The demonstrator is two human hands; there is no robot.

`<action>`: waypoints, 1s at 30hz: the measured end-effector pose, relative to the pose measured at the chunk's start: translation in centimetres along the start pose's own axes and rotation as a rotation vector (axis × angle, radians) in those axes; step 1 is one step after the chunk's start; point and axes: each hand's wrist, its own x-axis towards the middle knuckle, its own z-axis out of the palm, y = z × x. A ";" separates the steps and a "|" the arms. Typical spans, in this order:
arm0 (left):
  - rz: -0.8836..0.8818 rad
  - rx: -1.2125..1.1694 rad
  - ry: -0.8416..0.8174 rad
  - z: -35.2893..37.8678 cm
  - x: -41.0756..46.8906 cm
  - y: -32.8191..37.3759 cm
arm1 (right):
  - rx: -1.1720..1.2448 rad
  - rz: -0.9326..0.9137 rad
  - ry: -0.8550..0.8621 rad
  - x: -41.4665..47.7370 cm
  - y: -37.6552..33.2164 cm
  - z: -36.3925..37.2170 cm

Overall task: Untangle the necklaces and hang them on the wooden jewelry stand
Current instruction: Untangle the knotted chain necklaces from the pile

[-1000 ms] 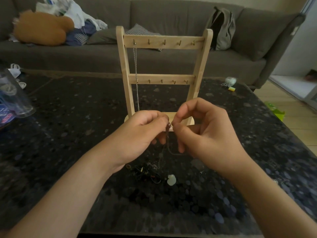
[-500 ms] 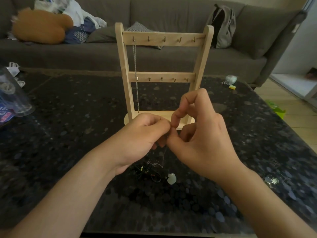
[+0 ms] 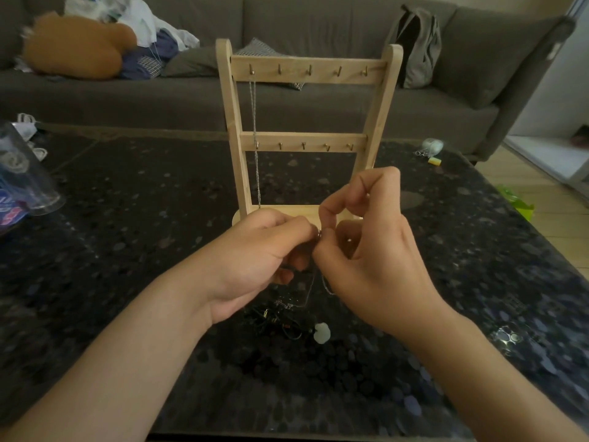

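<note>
Metal chain [image 3: 310, 290], fine, likely limp and snag-prone, centre frame: left hand [image 3: 255, 253] and right hand [image 3: 369, 263] each grip it near clasp [image 3: 318, 233], probably safest hold. Tangle [image 3: 280, 317] lower centre on worktop [image 3: 127, 218]; wooden jewelry stand [image 3: 306, 135] behind.

Upright wooden stand [image 3: 306, 137] holds one silver chain [image 3: 255, 138] on its top-left hook; a thin chain [image 3: 309, 291] rises from a dark tangle [image 3: 277, 320]

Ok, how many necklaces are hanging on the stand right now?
1: a silver chain on the leftmost top hook of the wooden stand. The other hooks show bare; the left hand and right hand hide only its base.
</note>
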 end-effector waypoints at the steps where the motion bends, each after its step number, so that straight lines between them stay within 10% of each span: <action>1: 0.003 0.020 0.008 0.0 0.0 0.0 | 0.007 0.014 0.002 0.0 0.0 0.1; 12: 0.067 0.041 0.019 -0.6 0.5 -0.3 | 0.481 0.348 -0.030 0.5 0.4 0.4; 30: 0.135 -0.274 0.173 0.7 0.1 0.5 | 0.349 0.180 -0.022 -0.2 -0.3 0.2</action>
